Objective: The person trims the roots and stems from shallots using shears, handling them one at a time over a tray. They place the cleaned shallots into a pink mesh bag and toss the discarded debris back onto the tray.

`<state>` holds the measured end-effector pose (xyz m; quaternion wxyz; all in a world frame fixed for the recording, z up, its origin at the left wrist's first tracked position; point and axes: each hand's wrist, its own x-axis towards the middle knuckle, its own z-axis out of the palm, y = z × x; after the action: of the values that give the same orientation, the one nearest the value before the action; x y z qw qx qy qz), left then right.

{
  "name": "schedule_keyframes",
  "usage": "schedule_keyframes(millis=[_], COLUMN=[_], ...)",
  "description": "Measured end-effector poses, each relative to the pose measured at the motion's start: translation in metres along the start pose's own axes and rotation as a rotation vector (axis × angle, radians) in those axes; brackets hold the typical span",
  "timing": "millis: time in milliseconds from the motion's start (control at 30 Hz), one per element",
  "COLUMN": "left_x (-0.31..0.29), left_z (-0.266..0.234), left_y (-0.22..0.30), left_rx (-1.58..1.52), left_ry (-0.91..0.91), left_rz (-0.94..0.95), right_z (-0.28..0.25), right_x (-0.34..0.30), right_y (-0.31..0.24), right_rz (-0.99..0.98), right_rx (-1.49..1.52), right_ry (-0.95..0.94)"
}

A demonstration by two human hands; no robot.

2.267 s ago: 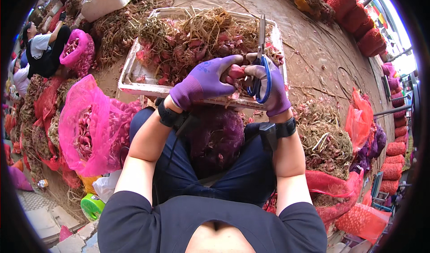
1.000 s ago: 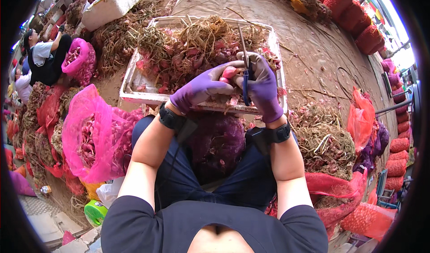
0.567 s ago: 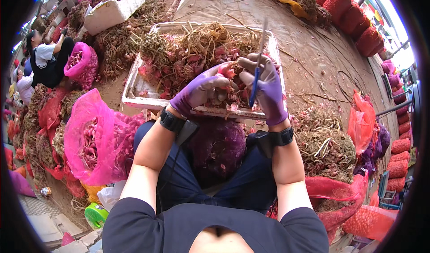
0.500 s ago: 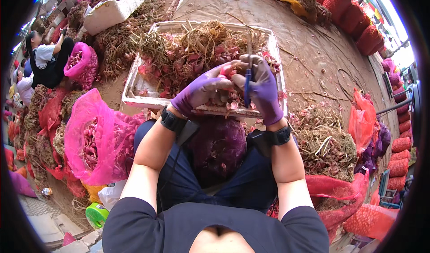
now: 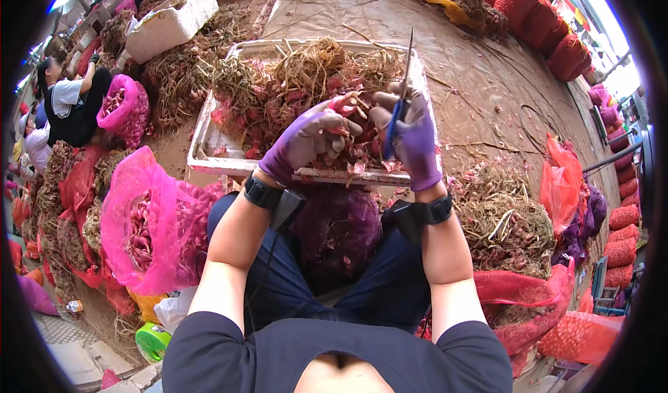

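Observation:
My left hand (image 5: pixel 306 142), in a purple and grey work glove, is closed on a small pinkish-red shallot (image 5: pixel 344 105) at the thumb and fingertips. My gloved right hand (image 5: pixel 415 142) grips blue-handled scissors (image 5: pixel 408 62), whose blades point up and away from me. Both hands are above the near right part of a white foam tray (image 5: pixel 197 142), slightly apart. Inside the tray lies a heap of shallots with dry stalks and roots (image 5: pixel 278 87), with loose papery skins among them. My fingers partly hide the shallot.
An open pink mesh bag of shallots (image 5: pixel 149 226) stands to my left; a purple mesh bag (image 5: pixel 334 229) is between my legs. Dry-stalked shallots (image 5: pixel 508 226) and a red mesh bag (image 5: pixel 522 292) lie right. A person (image 5: pixel 69 101) sits far left near a foam box (image 5: pixel 170 21).
My hands have moved apart. The scissors have swung upright, with their blades clear of the heap, and the shallot in my left hand has shifted slightly left.

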<state>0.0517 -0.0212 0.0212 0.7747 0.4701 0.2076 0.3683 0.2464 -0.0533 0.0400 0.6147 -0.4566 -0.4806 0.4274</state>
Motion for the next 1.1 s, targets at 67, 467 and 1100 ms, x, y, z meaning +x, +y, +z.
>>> schedule_keyframes(millis=[67, 467, 1100], left_x=[0.003, 0.0, -0.008], left_z=[0.003, -0.016, -0.007], left_y=[-0.002, 0.009, 0.027], left_rx=[0.144, -0.05, 0.287], left_ry=[0.011, 0.042, 0.335], left_rz=[-0.017, 0.089, 0.337], right_z=[0.009, -0.011, 0.007], right_x=[-0.005, 0.003, -0.019], right_y=[0.005, 0.0, -0.03], right_rz=[-0.084, -0.027, 0.0], right_rx=[-0.01, -0.373, -0.758], right_ry=[-0.054, -0.122, -0.242])
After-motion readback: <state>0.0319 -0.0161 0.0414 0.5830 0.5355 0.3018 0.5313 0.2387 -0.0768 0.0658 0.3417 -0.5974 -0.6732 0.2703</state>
